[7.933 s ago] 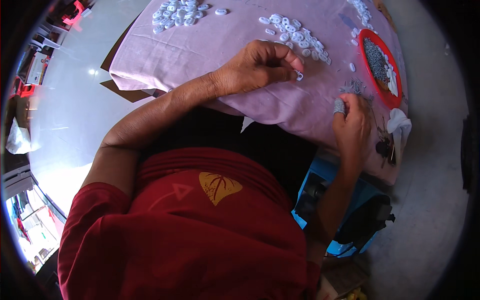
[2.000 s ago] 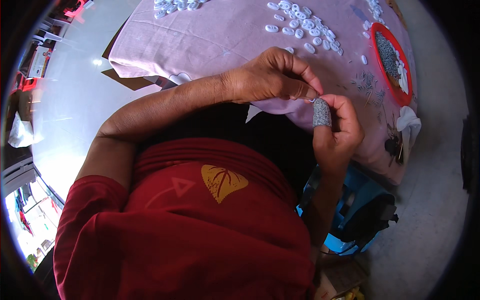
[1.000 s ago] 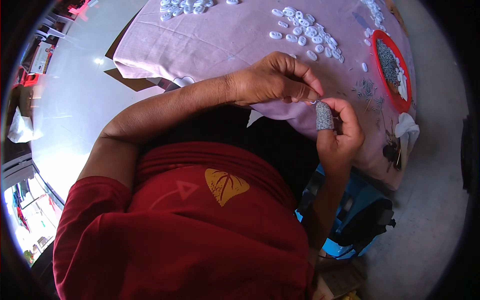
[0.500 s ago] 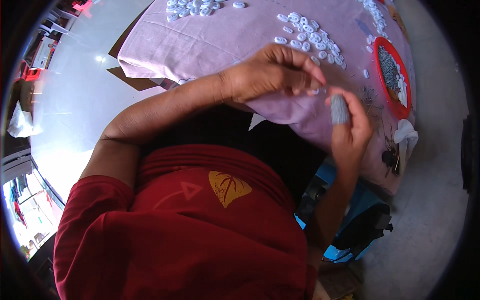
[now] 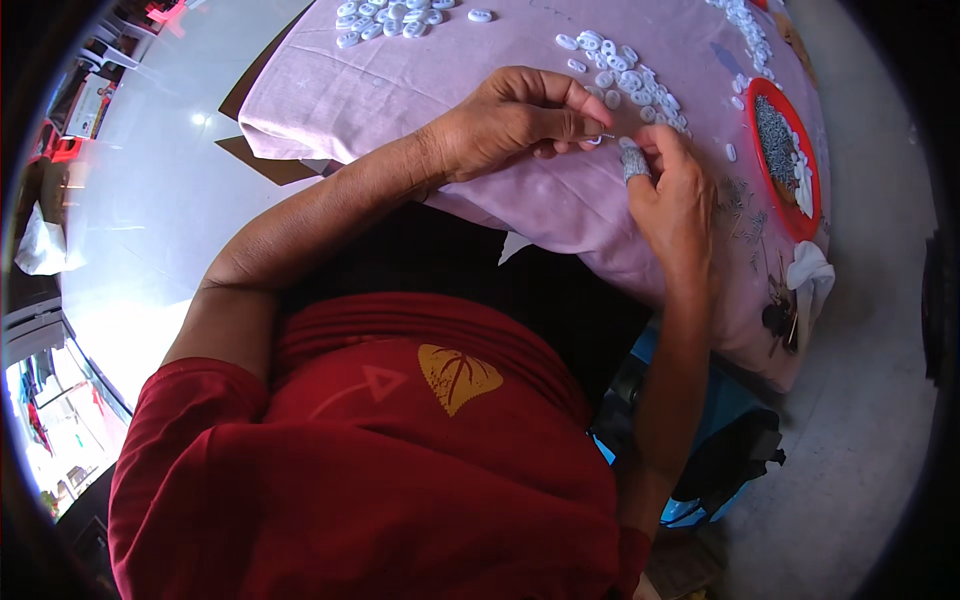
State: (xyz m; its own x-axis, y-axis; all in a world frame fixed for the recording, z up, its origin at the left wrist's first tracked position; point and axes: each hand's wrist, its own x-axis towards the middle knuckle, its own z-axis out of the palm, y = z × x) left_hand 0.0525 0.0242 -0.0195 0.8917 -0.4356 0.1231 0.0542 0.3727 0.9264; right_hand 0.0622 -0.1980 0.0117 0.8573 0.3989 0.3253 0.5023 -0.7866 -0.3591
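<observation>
My left hand [image 5: 520, 120] reaches over the pink cloth [image 5: 400, 90] and pinches a small white oval piece [image 5: 597, 139] at its fingertips. My right hand [image 5: 675, 200] is right beside it, fingertips almost touching. It wears a grey finger sleeve [image 5: 634, 163] and pinches a thin metal pin [image 5: 612, 137] that points at the white piece. Just beyond both hands, several loose white oval pieces [image 5: 625, 70] lie on the cloth.
A red round tray [image 5: 768, 88] holding grey bits and white pieces sits at the right. Loose pins [image 5: 738, 205] lie near it. More white pieces [image 5: 385, 15] lie at the far edge. A white rag [image 5: 815, 275] hangs at the table's corner, with a blue object [image 5: 700, 400] below.
Earlier my left hand picked at the white pieces and my right hand at the pins. Both then met near my body and have moved out over the cloth together.
</observation>
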